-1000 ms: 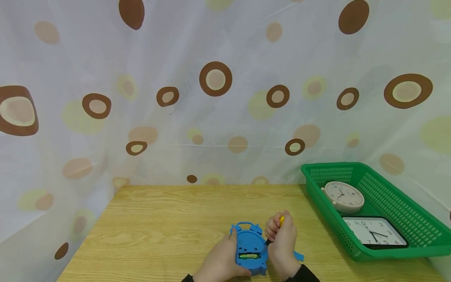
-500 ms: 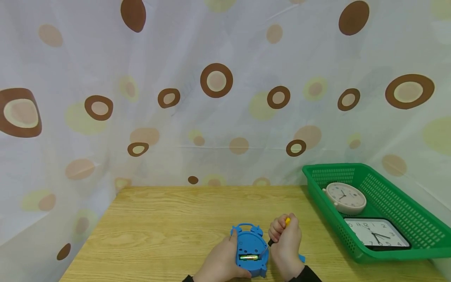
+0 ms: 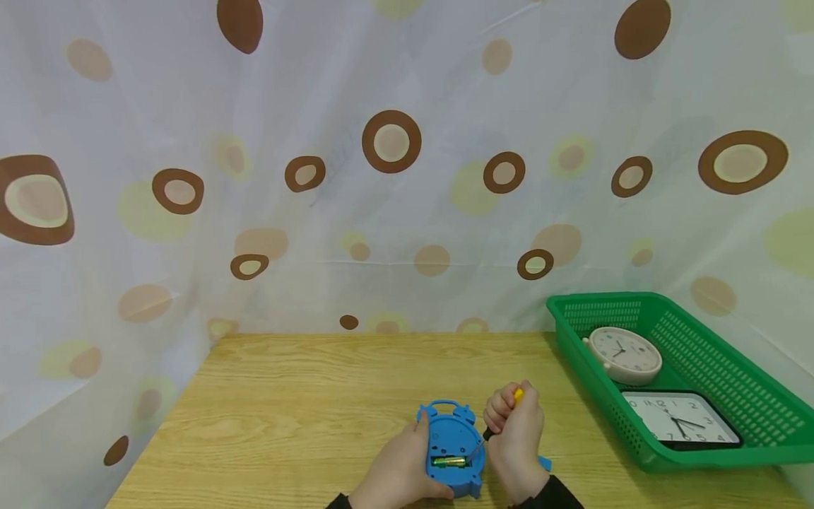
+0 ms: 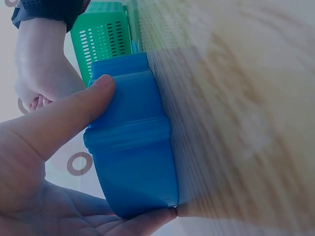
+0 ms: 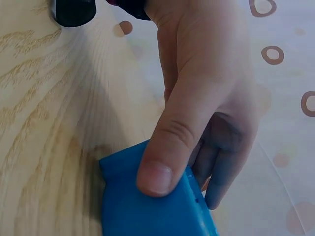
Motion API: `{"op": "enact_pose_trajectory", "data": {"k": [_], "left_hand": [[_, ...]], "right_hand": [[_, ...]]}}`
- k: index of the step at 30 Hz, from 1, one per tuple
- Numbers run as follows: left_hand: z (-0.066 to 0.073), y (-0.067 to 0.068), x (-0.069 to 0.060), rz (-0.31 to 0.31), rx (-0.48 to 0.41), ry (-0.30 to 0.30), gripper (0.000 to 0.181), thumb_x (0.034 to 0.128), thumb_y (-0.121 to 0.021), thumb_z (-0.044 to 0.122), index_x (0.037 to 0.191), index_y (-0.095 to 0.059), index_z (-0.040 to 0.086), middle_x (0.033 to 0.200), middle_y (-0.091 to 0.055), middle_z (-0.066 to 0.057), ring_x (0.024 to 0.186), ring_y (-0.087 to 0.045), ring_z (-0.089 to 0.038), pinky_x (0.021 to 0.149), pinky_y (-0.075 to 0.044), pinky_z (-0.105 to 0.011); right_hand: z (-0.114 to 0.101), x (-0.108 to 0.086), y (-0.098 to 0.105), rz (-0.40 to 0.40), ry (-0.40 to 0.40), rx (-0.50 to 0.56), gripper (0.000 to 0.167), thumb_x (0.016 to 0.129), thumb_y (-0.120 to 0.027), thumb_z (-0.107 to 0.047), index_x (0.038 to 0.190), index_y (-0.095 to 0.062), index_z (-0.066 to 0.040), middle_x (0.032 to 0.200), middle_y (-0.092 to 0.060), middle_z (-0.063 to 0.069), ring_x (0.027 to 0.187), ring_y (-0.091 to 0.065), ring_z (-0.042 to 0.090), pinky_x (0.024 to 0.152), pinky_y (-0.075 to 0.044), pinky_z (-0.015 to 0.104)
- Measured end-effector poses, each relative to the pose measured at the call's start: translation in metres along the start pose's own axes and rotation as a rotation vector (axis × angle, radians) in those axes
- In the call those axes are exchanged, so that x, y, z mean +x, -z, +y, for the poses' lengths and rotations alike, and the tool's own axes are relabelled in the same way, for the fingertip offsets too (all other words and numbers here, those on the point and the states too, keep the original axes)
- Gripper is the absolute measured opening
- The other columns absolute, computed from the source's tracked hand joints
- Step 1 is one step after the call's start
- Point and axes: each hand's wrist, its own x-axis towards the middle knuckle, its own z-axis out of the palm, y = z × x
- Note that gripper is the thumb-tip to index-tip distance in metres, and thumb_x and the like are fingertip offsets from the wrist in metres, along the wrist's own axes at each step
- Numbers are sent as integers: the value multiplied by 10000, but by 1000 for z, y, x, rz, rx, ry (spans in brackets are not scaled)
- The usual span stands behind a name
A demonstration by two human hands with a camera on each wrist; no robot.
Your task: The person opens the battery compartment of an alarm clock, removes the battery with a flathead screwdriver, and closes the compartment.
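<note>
Clock (image 3: 454, 437), blue, back up on the wooden table (image 3: 305, 396); your left hand (image 3: 400, 465) grips its left side. Your right hand (image 3: 518, 442) clenches a yellow-handled screwdriver (image 3: 518, 396), slanted down toward the right end of the exposed battery (image 3: 449, 461).

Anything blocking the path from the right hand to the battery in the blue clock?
Nothing visible does. The battery lies exposed in the back of the blue clock, and the tool in the right hand slants toward it. The left hand grips the clock's opposite side, clear of that path.
</note>
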Motion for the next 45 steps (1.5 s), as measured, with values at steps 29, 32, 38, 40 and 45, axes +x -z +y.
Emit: {"op": "enact_pose_trajectory", "data": {"k": [29, 32, 38, 40, 45], "left_hand": [[-2, 3, -1, -10, -16, -2, 1209, 718, -1004, 376, 1615, -334, -81, 1120, -684, -168, 975, -692, -287, 798, -590, -336], [-3, 2, -2, 13, -23, -21, 1219, 703, -1015, 364, 1601, -339, -106, 1076, -682, -152, 930, -688, -265, 782, -593, -329], [-3, 1, -4, 23, -56, -30, 1228, 699, -1020, 349, 1594, -329, -129, 1248, -681, -225, 1018, -701, -268, 874, -617, -360], [-3, 1, -4, 18, -73, -29, 1224, 701, -1020, 338, 1594, -326, -132, 1230, -682, -218, 984, -691, -243, 857, -614, -349], [-4, 3, -3, 12, -76, -39, 1227, 705, -1018, 337, 1596, -318, -135, 1144, -687, -165, 936, -671, -203, 836, -600, -318]], "right_hand": [[-1, -32, -41, -244, 94, -116, 490, 1182, -204, -427, 768, -314, -189, 636, -202, -31, 542, -169, 146, 604, -148, 412], [2, -35, -43, -269, 95, -145, 490, 1181, -202, -431, 772, -316, -186, 633, -219, -37, 545, -189, 136, 607, -165, 412], [8, -39, -40, -337, 134, -200, 479, 1183, -183, -438, 801, -301, -174, 675, -186, -6, 581, -148, 172, 595, -181, 419], [9, -40, -39, -352, 149, -211, 478, 1183, -184, -442, 803, -301, -175, 679, -182, -1, 584, -142, 179, 590, -182, 424], [11, -41, -38, -381, 190, -240, 477, 1181, -192, -448, 812, -311, -170, 685, -201, 5, 588, -147, 185, 586, -199, 437]]}}
